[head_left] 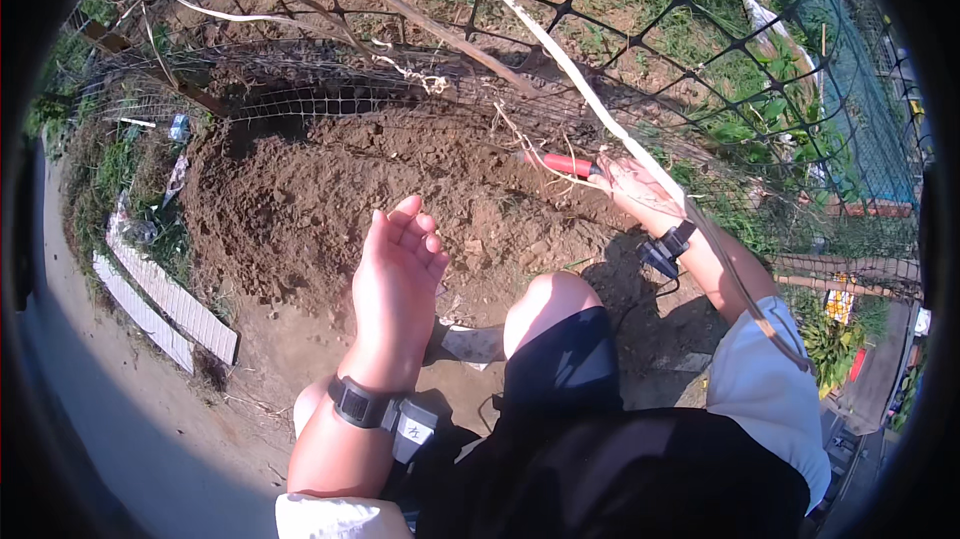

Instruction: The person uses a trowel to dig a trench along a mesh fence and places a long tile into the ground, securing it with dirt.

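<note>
My right hand (635, 187) is wrapped around a hand tool with a red handle (568, 165), held low over the dug brown soil (400, 169). The tool's working end is at the dirt and its kind does not show. My left hand (395, 244) is raised above the near side of the soil, palm turned up, its fingers loosely bent and nothing in them. A pale dry stem (570, 64) slants down across my right wrist and arm, in front of them. Thin dry twigs (520, 129) cross near the red handle.
Black plastic mesh (635, 41) hangs along the far side, with a brown stem (420, 14) against it. White corrugated strips (185, 304) lie at the left beside a paved path (120, 419). Teal netting (860, 89) stands at the right. My knee (550, 304) is close to the soil.
</note>
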The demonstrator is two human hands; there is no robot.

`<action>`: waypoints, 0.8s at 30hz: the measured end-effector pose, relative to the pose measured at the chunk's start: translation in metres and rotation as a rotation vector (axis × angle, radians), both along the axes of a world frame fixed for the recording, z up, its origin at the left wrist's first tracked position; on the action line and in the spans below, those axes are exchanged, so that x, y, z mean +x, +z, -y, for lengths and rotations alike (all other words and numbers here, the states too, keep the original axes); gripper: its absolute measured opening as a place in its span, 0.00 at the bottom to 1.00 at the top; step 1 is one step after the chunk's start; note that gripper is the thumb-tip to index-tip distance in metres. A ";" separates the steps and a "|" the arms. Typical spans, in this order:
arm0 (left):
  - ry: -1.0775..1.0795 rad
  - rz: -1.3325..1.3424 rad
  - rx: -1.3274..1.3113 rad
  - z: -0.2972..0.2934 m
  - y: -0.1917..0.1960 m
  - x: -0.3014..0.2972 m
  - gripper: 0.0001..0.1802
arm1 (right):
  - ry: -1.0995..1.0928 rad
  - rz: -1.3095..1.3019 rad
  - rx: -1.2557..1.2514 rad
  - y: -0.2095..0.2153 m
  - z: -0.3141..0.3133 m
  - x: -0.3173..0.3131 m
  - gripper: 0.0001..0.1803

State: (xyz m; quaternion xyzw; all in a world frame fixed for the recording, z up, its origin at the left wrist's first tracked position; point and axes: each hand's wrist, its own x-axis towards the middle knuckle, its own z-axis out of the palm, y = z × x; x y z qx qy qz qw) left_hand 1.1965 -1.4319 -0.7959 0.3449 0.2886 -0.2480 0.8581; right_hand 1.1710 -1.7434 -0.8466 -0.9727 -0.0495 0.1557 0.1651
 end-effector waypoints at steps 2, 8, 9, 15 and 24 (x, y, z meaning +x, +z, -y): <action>0.022 0.014 -0.005 0.000 -0.003 0.002 0.18 | 0.228 0.005 -0.373 -0.009 -0.004 0.003 0.18; 0.132 0.120 0.030 -0.008 -0.008 -0.001 0.19 | 0.021 -0.014 -0.156 -0.041 0.003 0.003 0.18; 0.139 0.105 0.053 -0.009 -0.007 -0.003 0.19 | -0.056 -0.063 -0.153 -0.043 0.002 0.001 0.17; 0.121 0.059 -0.027 -0.005 -0.001 -0.008 0.20 | 0.115 0.018 -0.228 -0.051 -0.031 0.028 0.16; 0.104 0.006 -0.064 -0.010 0.000 -0.018 0.18 | 0.161 0.062 -0.126 -0.060 -0.027 0.042 0.15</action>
